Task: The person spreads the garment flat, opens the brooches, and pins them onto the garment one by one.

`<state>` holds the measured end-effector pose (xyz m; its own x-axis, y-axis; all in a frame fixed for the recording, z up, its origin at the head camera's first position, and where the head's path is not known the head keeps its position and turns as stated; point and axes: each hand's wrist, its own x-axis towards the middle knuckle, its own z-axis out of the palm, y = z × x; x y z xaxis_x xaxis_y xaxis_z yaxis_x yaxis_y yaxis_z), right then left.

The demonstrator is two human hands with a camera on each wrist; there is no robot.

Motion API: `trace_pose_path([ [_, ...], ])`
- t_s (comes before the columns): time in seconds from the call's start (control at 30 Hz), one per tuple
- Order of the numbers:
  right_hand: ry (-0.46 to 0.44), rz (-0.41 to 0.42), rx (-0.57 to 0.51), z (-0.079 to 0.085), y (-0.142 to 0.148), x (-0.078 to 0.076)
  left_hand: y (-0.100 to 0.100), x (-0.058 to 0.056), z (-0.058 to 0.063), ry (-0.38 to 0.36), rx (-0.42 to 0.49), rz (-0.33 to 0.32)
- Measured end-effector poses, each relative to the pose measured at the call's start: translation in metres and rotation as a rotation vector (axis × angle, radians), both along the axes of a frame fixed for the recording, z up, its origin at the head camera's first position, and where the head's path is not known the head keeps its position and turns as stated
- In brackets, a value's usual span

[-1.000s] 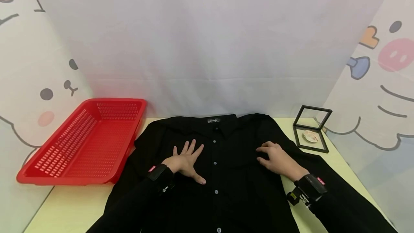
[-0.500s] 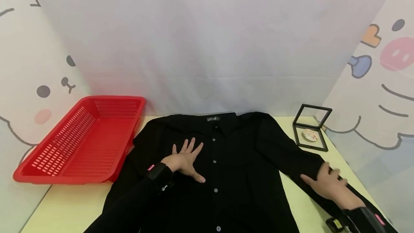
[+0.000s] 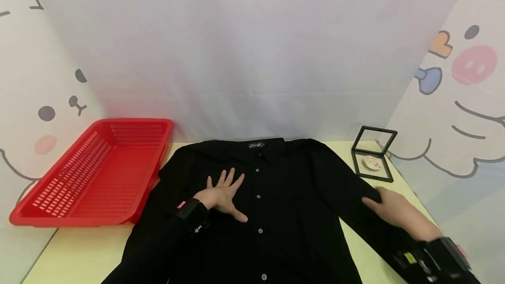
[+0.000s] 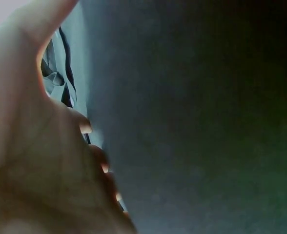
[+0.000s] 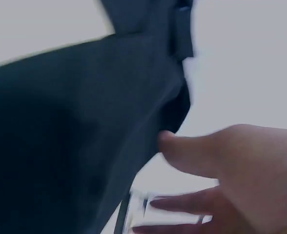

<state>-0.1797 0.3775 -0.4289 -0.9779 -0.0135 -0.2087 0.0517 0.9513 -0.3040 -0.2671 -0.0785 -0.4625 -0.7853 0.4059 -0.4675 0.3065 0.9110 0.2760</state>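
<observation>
A black button-up shirt (image 3: 292, 214) lies front up, its collar toward the back wall. My left hand (image 3: 222, 194) rests on the chest beside the button row, fingers spread. Over at the right, my right hand (image 3: 402, 211) is at the outer edge of the shirt's long sleeve (image 3: 351, 214), with the thumb over the cloth in the head view. In the right wrist view the thumb (image 5: 192, 151) meets the sleeve edge, while the fingers (image 5: 182, 204) stretch out apart from the thumb. Dark cloth (image 4: 197, 122) fills most of the left wrist view beside the palm.
A red plastic basket (image 3: 106, 179) stands at the left on the pale yellow table (image 3: 79, 249). Toward the back right is a hinged black frame (image 3: 374, 141) with a small round pale item (image 3: 371, 162) in its lower part. A white curtain (image 3: 252, 56) hangs behind.
My right hand has moved from the shirt's chest out to the right, along the sleeve to its outer edge. My left hand has stayed in place on the shirt.
</observation>
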Motion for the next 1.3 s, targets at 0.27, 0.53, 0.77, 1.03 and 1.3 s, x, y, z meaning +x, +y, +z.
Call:
trace_pose_path([
  [0.27, 0.068, 0.222, -0.118, -0.015, -0.067, -0.082, 0.009, 0.003, -0.006, -0.012, 0.012, -0.01],
  [0.53, -0.255, 0.158, -0.022, -0.031, -0.082, -0.116, 0.025, 0.003, -0.005, -0.016, -0.005, -0.029],
  [0.77, -0.182, 0.144, -0.002, -0.031, -0.082, -0.116, 0.025, -0.005, -0.002, 0.012, 0.011, -0.023],
  [1.03, 0.03, 0.3, 0.025, -0.021, -0.127, -0.05, -0.04, 0.022, 0.005, 0.422, 0.303, 0.01],
  [1.3, -0.293, 0.29, -0.081, -0.02, -0.139, -0.013, -0.11, 0.083, -0.001, 0.669, 0.303, 0.105],
])
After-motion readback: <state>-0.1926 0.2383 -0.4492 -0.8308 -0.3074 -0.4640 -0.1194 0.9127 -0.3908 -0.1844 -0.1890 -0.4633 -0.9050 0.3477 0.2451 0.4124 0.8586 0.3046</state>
